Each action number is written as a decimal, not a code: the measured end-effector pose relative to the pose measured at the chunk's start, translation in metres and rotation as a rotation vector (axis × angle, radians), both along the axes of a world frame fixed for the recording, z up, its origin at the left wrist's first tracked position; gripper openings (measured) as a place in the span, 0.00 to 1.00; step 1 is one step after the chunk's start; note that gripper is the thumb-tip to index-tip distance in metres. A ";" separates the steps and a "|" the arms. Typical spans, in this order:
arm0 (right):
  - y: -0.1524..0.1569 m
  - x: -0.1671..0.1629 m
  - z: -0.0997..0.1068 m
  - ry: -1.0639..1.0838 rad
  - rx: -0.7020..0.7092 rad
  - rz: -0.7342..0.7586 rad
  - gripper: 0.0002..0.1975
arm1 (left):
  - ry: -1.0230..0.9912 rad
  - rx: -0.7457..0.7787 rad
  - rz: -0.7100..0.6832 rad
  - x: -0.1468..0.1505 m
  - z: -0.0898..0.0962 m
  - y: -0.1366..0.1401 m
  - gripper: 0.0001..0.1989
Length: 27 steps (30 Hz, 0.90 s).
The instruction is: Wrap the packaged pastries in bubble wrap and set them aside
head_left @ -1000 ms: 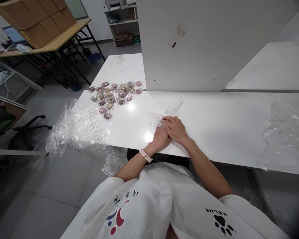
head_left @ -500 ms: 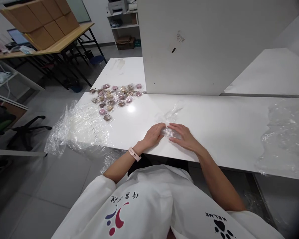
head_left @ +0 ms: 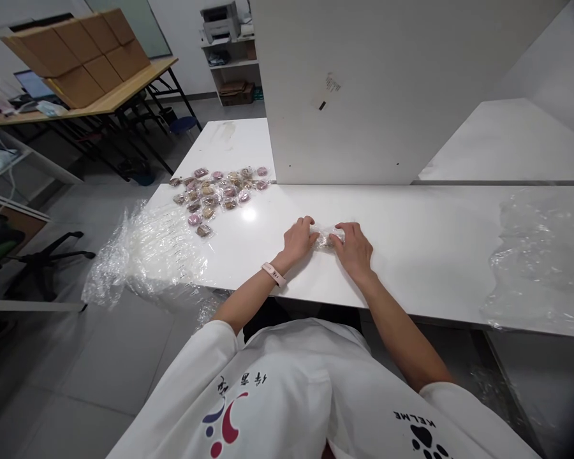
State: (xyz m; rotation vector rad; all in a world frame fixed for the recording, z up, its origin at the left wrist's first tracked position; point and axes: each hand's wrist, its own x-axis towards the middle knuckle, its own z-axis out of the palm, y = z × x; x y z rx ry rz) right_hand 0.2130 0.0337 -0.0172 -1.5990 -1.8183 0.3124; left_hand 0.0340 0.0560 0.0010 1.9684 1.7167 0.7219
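Note:
Between my two hands, on the white table (head_left: pixel 411 255), lies a small crumpled bundle of clear plastic wrap (head_left: pixel 323 240). A brownish patch shows through it, but I cannot make out what is inside. My left hand (head_left: pixel 298 239), with a pale band on its wrist, grips the near left end with curled fingers. On the opposite end, my right hand (head_left: pixel 354 250) closes its thumb and fingers. To the left lie several small wrapped pieces (head_left: pixel 213 191), pink and brown, each in clear film.
A heap of clear plastic sheets (head_left: pixel 157 248) hangs over the table's left front edge. More clear plastic sheeting (head_left: pixel 545 255) covers the right end. A tall white panel (head_left: pixel 363 95) rises behind the table. Cardboard boxes (head_left: pixel 83 57) stand on a wooden desk at the far left.
My hands have moved slightly away from my body and curled around the ends of the bundle. The loose film that stuck out beyond it is now folded in, and the bundle looks more compact.

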 end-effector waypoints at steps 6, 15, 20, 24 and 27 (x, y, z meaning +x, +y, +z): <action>-0.005 -0.013 -0.008 -0.293 0.075 0.342 0.21 | -0.216 -0.116 0.168 -0.003 0.002 0.004 0.11; 0.003 -0.021 -0.004 0.541 -0.369 0.152 0.25 | -1.286 -0.447 0.183 0.019 -0.003 -0.035 0.12; -0.028 -0.013 0.003 0.507 -0.176 -0.041 0.23 | -1.402 -0.452 0.127 0.037 -0.004 -0.042 0.18; -0.051 0.001 0.015 0.701 -0.258 0.013 0.32 | -1.302 -0.427 0.009 0.052 0.002 -0.051 0.19; -0.067 0.016 0.016 0.852 -0.377 0.161 0.27 | -1.000 -0.351 -0.106 0.058 0.009 -0.057 0.18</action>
